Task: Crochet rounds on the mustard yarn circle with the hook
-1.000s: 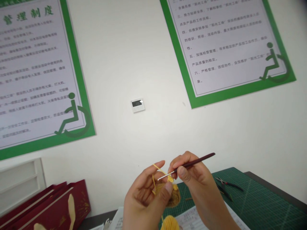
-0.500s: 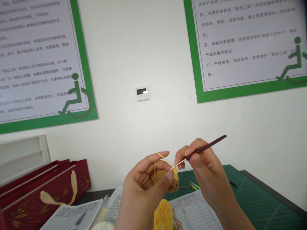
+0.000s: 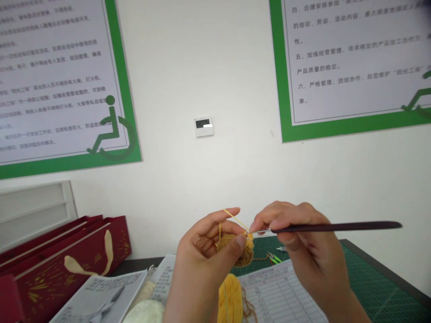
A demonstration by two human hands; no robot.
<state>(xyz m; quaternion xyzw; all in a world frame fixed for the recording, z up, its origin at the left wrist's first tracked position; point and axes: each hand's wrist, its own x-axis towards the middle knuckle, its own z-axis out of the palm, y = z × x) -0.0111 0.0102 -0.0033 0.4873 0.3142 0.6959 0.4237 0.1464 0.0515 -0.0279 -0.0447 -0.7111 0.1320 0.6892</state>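
My left hand (image 3: 210, 255) pinches a small crochet piece (image 3: 247, 255), brown with yellow stitches along its right edge. A strand of yellow yarn (image 3: 235, 217) runs over my raised left index finger down to the stitches. My right hand (image 3: 303, 242) grips a crochet hook (image 3: 336, 227) with a dark handle, which lies nearly level and points left. Its metal tip meets the yellow stitches at my left thumb. Below my hands sits a yellow yarn ball (image 3: 230, 299), partly hidden by my left wrist.
A printed form (image 3: 279, 291) lies on a green cutting mat (image 3: 373, 278), near green-handled snips (image 3: 274, 258). At left stand dark red gift bags (image 3: 84, 251), with a printed sheet (image 3: 101, 298) and a pale yarn ball (image 3: 144, 312) in front. The white wall (image 3: 215, 175) rises behind the table.
My right hand has turned, swinging the hook's handle from slanting up to nearly level and further right. My left hand keeps its pinch on the crochet piece. The whole view has shifted slightly.
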